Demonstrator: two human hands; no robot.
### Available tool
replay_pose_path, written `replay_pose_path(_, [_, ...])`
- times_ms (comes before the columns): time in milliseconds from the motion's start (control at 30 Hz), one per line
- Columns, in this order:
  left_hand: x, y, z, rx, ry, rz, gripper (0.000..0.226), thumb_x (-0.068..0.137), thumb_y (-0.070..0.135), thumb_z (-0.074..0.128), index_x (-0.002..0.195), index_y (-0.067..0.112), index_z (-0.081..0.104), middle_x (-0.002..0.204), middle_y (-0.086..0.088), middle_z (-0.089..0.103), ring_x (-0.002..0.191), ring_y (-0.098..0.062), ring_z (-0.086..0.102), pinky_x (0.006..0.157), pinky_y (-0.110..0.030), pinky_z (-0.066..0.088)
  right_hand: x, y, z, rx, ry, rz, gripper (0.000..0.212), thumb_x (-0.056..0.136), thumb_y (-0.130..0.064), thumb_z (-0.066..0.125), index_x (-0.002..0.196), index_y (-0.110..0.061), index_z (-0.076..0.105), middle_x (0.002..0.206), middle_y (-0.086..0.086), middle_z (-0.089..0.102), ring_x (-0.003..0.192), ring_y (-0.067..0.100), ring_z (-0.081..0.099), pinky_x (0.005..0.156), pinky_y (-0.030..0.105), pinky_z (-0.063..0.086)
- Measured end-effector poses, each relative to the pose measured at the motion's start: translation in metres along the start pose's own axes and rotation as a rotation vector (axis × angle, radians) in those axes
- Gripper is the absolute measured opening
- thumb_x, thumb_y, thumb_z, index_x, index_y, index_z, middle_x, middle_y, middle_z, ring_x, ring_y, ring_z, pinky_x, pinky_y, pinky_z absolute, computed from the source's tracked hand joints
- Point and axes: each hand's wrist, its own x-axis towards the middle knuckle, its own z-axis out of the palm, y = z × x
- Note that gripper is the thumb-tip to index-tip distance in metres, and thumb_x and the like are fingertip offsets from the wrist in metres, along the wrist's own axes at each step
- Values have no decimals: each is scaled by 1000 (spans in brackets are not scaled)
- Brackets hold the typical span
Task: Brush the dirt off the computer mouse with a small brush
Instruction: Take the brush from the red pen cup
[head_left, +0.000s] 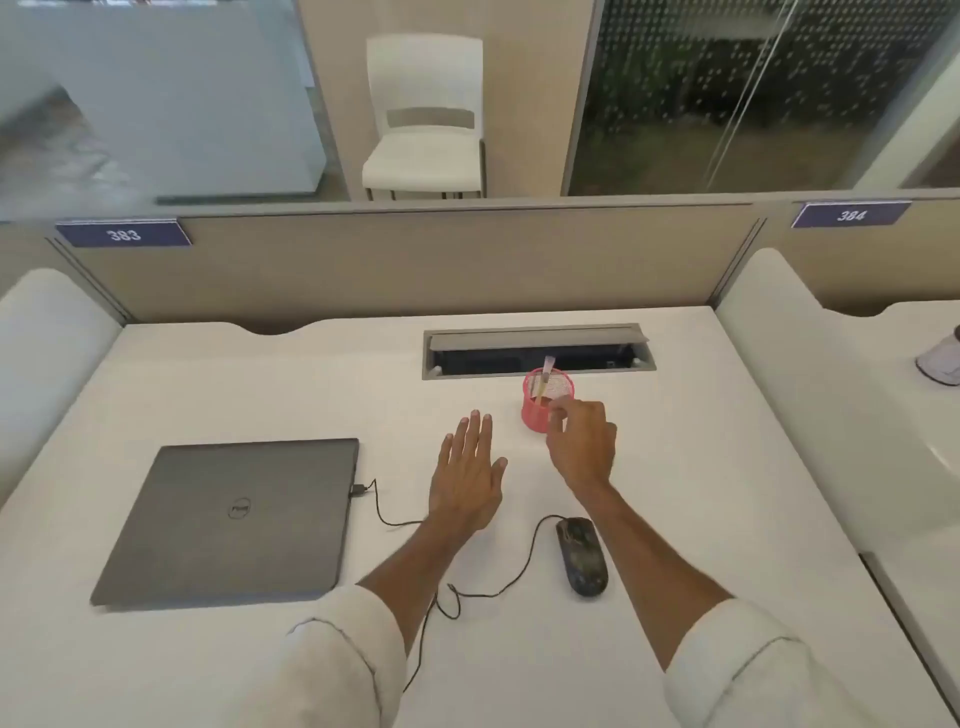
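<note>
A dark, dirt-speckled computer mouse lies on the white desk, its black cable looping left. A small brush stands upright in a pink mesh cup behind it. My right hand hovers just in front of and right of the cup, fingers loosely curled and apart, holding nothing. My left hand rests flat on the desk with fingers spread, left of the cup and above the mouse cable.
A closed grey laptop lies at the left, with the mouse cable plugged into its side. A cable hatch stands open behind the cup. Beige partitions wall the desk; a white chair stands beyond.
</note>
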Motion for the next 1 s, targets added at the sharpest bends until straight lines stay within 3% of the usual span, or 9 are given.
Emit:
replay_pose_path(233, [26, -7, 34, -17, -84, -17, 69, 120, 45, 18, 174, 17, -15, 182, -5, -23, 170, -25, -18, 140, -47, -2, 47, -7, 19, 68, 31, 197, 36, 105, -28, 72, 140, -18, 73, 145, 12, 66, 132, 29, 61, 109, 38, 52])
replay_pose_path(600, [45, -7, 62, -95, -67, -36, 71, 119, 47, 17, 173, 20, -20, 181, -2, -29, 169, -22, -22, 140, -46, -3, 77, -12, 50, 50, 27, 314, 41, 105, -36, 72, 141, -15, 74, 163, 11, 56, 149, 32, 50, 119, 47, 51])
replay_pose_path(833, [48, -7, 73, -24, -169, -24, 73, 119, 49, 17, 172, 17, -21, 180, -6, -30, 169, -25, -22, 140, -49, -2, 88, -7, 65, -12, 36, 326, 45, 107, -42, 68, 142, -14, 73, 166, 12, 53, 162, 27, 37, 136, 50, 19])
replay_pose_path(1000, [50, -9, 77, -2, -186, -16, 74, 118, 50, 16, 172, 17, -23, 179, -6, -33, 168, -26, -25, 139, -50, -3, 88, -8, 74, 24, 69, 340, 45, 107, -43, 67, 140, -13, 73, 161, 13, 58, 160, 26, 39, 134, 50, 19])
